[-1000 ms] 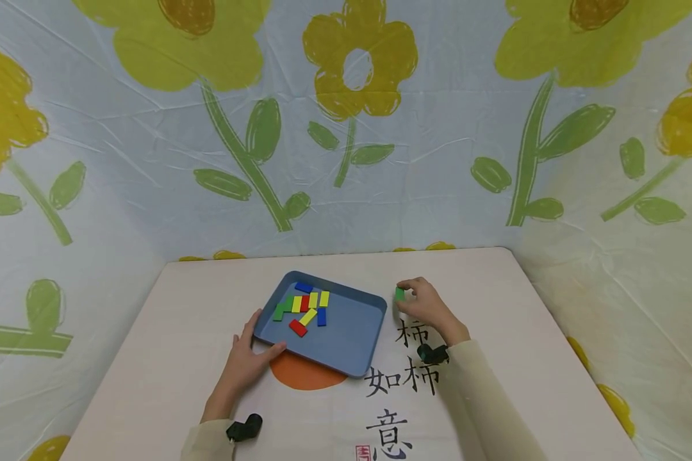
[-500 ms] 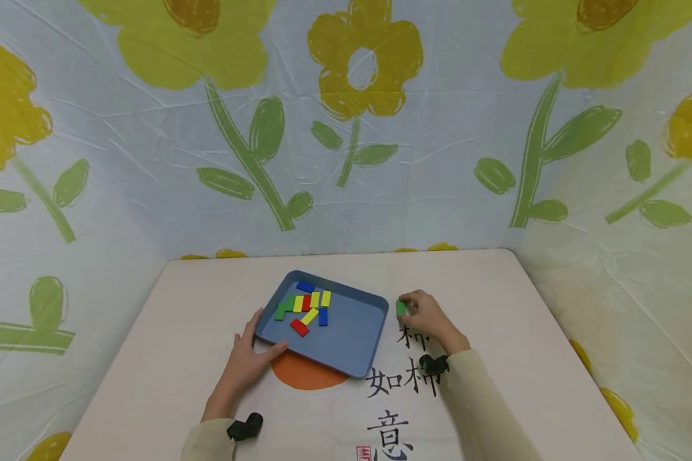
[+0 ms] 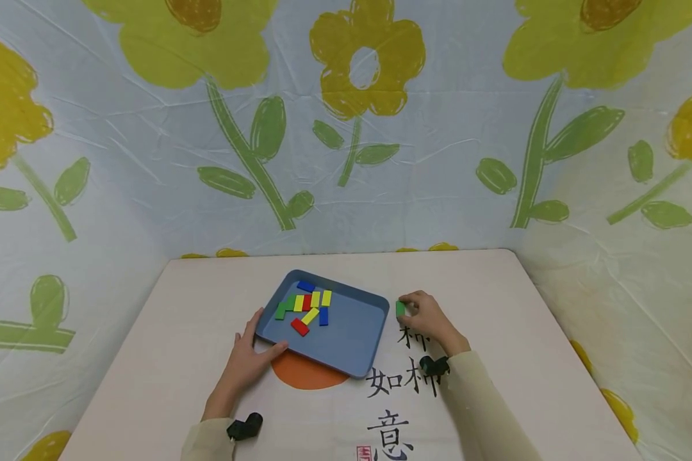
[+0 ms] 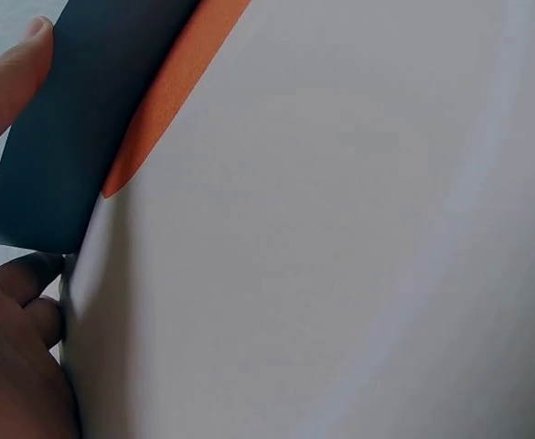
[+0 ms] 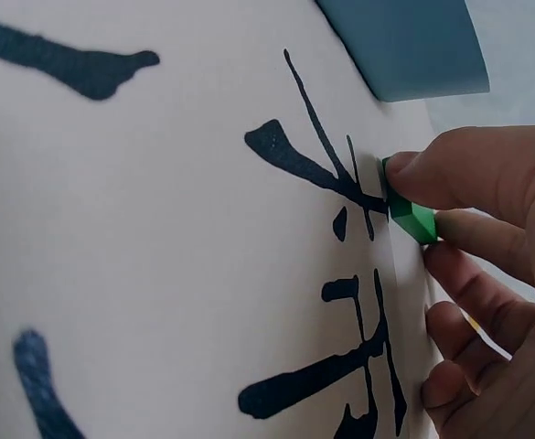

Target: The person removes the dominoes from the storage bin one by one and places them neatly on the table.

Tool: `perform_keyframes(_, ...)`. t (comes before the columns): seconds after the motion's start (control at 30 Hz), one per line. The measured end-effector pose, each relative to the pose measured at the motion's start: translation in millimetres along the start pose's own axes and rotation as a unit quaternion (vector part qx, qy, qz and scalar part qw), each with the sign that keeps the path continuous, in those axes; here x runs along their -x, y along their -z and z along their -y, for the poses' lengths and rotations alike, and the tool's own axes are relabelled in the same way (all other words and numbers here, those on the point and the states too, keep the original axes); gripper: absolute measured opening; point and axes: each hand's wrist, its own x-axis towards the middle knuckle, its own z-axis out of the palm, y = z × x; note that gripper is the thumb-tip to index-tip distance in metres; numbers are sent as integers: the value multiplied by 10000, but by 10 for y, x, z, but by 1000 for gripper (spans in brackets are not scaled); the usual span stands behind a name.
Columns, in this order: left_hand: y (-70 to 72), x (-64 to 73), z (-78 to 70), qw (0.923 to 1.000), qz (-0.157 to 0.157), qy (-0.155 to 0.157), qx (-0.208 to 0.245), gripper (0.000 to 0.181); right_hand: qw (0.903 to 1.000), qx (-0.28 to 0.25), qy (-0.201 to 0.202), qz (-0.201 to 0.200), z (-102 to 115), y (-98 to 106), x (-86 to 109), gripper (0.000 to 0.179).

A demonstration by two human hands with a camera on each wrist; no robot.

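My right hand [image 3: 430, 319] pinches a green rectangular block [image 3: 400, 308] between thumb and fingers. In the right wrist view, the green block [image 5: 413, 217] sits low at the tabletop, its top partly covered by the thumb. Just to its left is a blue rectangular tray [image 3: 346, 349], turned at an angle on the table. My left hand [image 3: 245, 365] holds the tray's near left corner, thumb at the front rim and fingers along the left side. Red, yellow, green and blue blocks [image 3: 310, 315] lie flat in the tray's left half, several touching in a row.
The pale tabletop [image 3: 156, 358] bears black brush characters [image 3: 389, 435] and an orange shape [image 3: 308, 374] partly under the tray. A flower-printed cloth [image 3: 427, 186] encloses the back and sides. Dark wrist-worn devices [image 3: 245, 426] sit on both sleeves.
My right hand has drawn the green block a little nearer to me beside the tray, then stayed almost still. My left hand has kept its hold on the tray.
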Motion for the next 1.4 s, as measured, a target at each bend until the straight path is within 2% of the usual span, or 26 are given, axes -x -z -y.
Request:
perform_keyframes(0.23, 4, -15, -16, 9999, -3, -129, -33, 107, 10000, -27, 10, 26, 7, 24, 2, 45)
perform_keyframes(0.43, -1, -25, -5, 9999, -2, -133, -42, 107, 9999, 80, -51, 79, 3, 42, -9, 47)
perform_keyframes(0.87, -5, -28, 3, 9999, -1, -93, -121, 107, 9998, 24, 111, 177, 10, 58, -5, 49)
perform_keyframes(1.13, 8, -27, 9, 9998, -15, -159, -94, 108, 9994, -183, -220, 206, 100, 132, -37, 59)
perform_keyframes(1.4, 23, -8, 22, 9998, -2, -182, -86, 107, 9985, -385, -301, 236, 279, 208, -167, 69)
